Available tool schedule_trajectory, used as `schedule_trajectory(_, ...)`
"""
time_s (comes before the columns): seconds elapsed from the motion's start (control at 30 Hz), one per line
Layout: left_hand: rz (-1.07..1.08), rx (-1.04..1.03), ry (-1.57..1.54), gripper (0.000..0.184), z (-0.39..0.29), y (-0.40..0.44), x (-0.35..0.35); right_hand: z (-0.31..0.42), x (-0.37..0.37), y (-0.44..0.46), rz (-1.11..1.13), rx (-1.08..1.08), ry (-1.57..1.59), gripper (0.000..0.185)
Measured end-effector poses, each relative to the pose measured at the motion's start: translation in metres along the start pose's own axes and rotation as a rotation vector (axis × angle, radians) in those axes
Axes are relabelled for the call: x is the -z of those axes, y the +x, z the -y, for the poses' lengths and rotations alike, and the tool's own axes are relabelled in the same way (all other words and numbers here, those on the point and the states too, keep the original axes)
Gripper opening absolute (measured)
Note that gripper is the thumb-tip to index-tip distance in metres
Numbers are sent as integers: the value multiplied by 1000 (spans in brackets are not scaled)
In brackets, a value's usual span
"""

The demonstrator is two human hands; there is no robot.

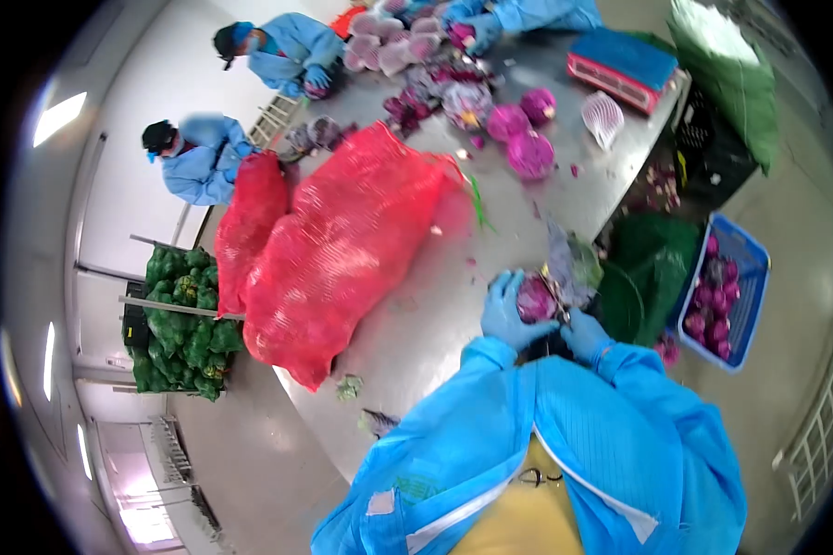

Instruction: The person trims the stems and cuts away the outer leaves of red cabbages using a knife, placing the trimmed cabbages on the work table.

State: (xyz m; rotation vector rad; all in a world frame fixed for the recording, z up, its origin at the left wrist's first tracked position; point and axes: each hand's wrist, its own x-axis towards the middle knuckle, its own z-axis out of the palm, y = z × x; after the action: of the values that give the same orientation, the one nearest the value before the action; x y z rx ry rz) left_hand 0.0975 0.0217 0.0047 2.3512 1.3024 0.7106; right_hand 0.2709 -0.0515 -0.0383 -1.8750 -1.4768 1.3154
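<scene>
A purple cabbage [536, 299] is in my left hand [506, 313], whose blue-gloved fingers wrap round its left side and underside. My right hand [583, 335], gloved too, is closed at the cabbage's lower right, around a small dark tool that is mostly hidden. Loose outer leaves [574, 266], grey-purple and green, stand just above the cabbage at the table's edge. Further up the metal table [416, 342] lie several peeled purple cabbages [530, 154].
Large red mesh sacks [342, 240] lie on the left of the table. Co-workers [292, 54] stand at its far side. To the right are a green sack [648, 268], a blue basket [761, 268] of cabbages and a black crate [713, 171]. Foam nets [603, 118] lie on the table.
</scene>
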Motion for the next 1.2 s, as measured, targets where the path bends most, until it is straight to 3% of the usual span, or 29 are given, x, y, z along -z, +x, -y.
schedule_trajectory(0.07,46,84,46,96,-13,5,5,-3,2,10,-5,-41,-30,31)
schedule_trajectory(0.1,49,103,61,95,-16,6,5,23,19,2,53,-168,43,32)
schedule_trajectory(0.2,49,122,64,94,-19,10,6,1,9,17,-1,-57,-44,30)
schedule_trajectory(0.37,90,203,11,91,-18,13,4,14,24,-12,80,-123,-66,29)
schedule_trajectory(0.53,137,134,99,90,-25,13,9,4,11,12,49,-172,-83,32)
schedule_trajectory(0.6,107,177,75,89,-25,15,7,31,26,17,176,-360,-8,32)
schedule_trajectory(0.73,73,164,29,90,-16,18,5,9,13,21,82,-166,-129,34)
schedule_trajectory(0.87,113,160,39,92,-17,20,10,-3,6,9,46,-151,-237,36)
schedule_trajectory(1.0,125,123,72,91,-13,14,5,-33,-20,52,-41,-62,-359,34)
schedule_trajectory(1.2,-35,64,-160,91,18,-1,3,-21,-14,25,-109,-152,-90,32)
